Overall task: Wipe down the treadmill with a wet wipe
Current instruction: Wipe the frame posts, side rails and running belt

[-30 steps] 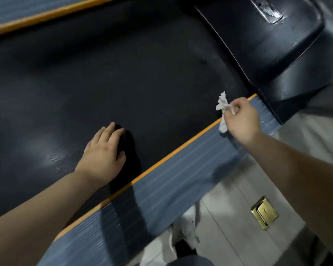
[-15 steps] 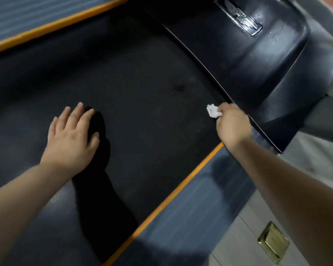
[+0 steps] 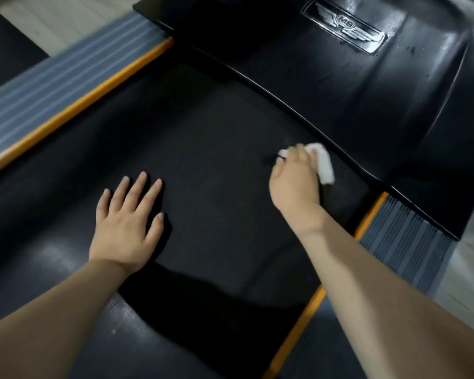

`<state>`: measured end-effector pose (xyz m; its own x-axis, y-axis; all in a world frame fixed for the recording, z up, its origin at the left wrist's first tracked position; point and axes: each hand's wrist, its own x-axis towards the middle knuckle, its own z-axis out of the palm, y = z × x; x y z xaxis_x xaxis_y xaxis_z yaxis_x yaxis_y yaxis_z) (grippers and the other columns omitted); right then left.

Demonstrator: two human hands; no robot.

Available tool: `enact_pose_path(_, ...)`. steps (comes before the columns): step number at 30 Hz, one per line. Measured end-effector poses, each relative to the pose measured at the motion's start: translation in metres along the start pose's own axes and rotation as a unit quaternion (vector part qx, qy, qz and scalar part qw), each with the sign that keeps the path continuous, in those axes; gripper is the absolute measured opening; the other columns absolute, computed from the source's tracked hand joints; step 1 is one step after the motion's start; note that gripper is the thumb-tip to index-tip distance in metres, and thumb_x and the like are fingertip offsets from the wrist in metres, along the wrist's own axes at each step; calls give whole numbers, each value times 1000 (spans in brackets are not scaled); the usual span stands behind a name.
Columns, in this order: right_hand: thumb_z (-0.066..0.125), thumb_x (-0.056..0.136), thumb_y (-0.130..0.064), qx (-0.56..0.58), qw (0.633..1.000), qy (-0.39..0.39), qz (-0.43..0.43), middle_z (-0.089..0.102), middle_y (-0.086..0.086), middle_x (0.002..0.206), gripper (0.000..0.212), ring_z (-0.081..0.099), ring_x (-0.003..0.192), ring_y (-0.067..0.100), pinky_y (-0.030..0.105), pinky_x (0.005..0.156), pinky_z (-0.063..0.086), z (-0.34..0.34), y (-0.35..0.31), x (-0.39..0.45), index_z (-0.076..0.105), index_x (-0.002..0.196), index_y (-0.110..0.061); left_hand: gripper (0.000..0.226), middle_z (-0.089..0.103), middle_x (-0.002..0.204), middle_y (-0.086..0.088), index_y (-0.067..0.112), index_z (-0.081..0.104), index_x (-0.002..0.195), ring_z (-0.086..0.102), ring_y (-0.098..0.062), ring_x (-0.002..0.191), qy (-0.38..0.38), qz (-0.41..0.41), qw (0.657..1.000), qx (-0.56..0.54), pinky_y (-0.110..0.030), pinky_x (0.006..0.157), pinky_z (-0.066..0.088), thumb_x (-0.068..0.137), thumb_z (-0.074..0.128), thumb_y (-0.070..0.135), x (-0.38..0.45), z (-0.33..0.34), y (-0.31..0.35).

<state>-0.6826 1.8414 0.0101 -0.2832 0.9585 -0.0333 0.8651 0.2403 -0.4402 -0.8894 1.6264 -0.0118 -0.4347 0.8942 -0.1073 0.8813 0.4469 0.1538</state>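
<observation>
The left hand (image 3: pixel 126 228) lies flat on the belt (image 3: pixel 203 149); to its right, the right hand (image 3: pixel 294 184) holds the wipe (image 3: pixel 323 162) on the belt, just before the motor cover (image 3: pixel 340 91).

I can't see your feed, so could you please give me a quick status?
Left hand flat on treadmill belt, fingers straight. Right hand holds wet wipe on belt beside motor cover. Nothing in the way.
</observation>
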Motion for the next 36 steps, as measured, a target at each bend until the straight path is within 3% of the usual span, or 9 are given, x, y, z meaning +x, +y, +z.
enact_pose_path(2, 50, 92, -5, 42, 995, -47, -73, 66, 10, 117, 24, 58, 111, 21, 29, 98, 42, 5, -26, 5, 69, 104, -15, 63, 27, 161, -2, 30, 30, 153, 19, -29, 149, -1, -2, 1000, -8, -50, 119, 12, 93, 27, 47, 1, -2, -1)
enact_pose_path(5, 50, 92, -2, 8, 962, -141, -233, 54, -11, 115, 40, 41, 102, 6, 14, 93, 30, 5, -39, -16, 58, 83, -40, 63, 27, 161, -3, 29, 32, 153, 19, -28, 149, -7, -6, 1000, -8, -51, 119, 13, 91, 29, 44, 1, -4, 1)
enact_pose_path(8, 53, 87, 1, 38, 993, -33, -106, 59, 6, 116, 25, 54, 103, 23, 32, 87, 41, -12, 1, -15, 68, 103, -11, 64, 26, 161, -4, 27, 32, 153, 19, -29, 149, -14, -6, 1000, -2, -53, 119, 15, 90, 29, 42, 3, -8, 2)
enact_pose_path(13, 53, 92, -5, 77, 979, 107, 154, 45, 2, 126, 27, 54, 105, 23, 35, 92, 47, -34, 48, -15, 54, 114, -18, 62, 33, 157, -6, 25, 38, 149, 27, -32, 144, -15, 6, 1000, 11, -52, 115, 19, 91, 31, 44, 3, -6, 3)
enact_pose_path(16, 57, 95, -12, 64, 972, 130, 186, 39, 6, 131, 21, 51, 103, 20, 27, 89, 46, -28, 53, -24, 56, 116, -15, 55, 53, 131, -9, 18, 56, 130, 48, -38, 118, 19, 93, 995, 14, -51, 99, 35, 88, 38, 48, 39, -21, -19)
enact_pose_path(25, 46, 95, -17, -7, 921, 249, 300, 64, 18, 107, 23, 59, 101, 38, 40, 81, 45, -3, 17, 14, 61, 107, -5, 68, 28, 160, -4, 28, 34, 152, 20, -33, 149, -39, 234, 971, 22, -53, 120, 13, 89, 37, 53, 107, -24, -59)
enact_pose_path(30, 57, 78, -14, -10, 987, 142, 67, 67, 16, 84, 11, 64, 79, 37, 40, 67, 46, 61, -117, 108, 64, 84, -10, 67, 28, 160, -4, 28, 34, 152, 19, -31, 149, -51, 236, 970, 22, -53, 120, 11, 89, 38, 49, 110, -21, -59)
enact_pose_path(33, 55, 90, -22, -37, 992, -38, -111, 66, 9, 101, 19, 61, 96, 30, 38, 86, 45, 82, -188, 142, 64, 103, -13, 66, 29, 160, -5, 28, 33, 153, 19, -31, 149, -53, 236, 970, 22, -53, 120, 11, 89, 36, 47, 111, -21, -61)
enact_pose_path(36, 55, 82, -16, -16, 997, -9, -71, 69, 11, 100, 20, 63, 96, 33, 36, 82, 49, 63, -154, 138, 68, 98, -12, 66, 31, 159, -6, 26, 36, 151, 21, -32, 148, -52, 241, 969, 22, -53, 120, 12, 88, 38, 44, 112, -23, -61)
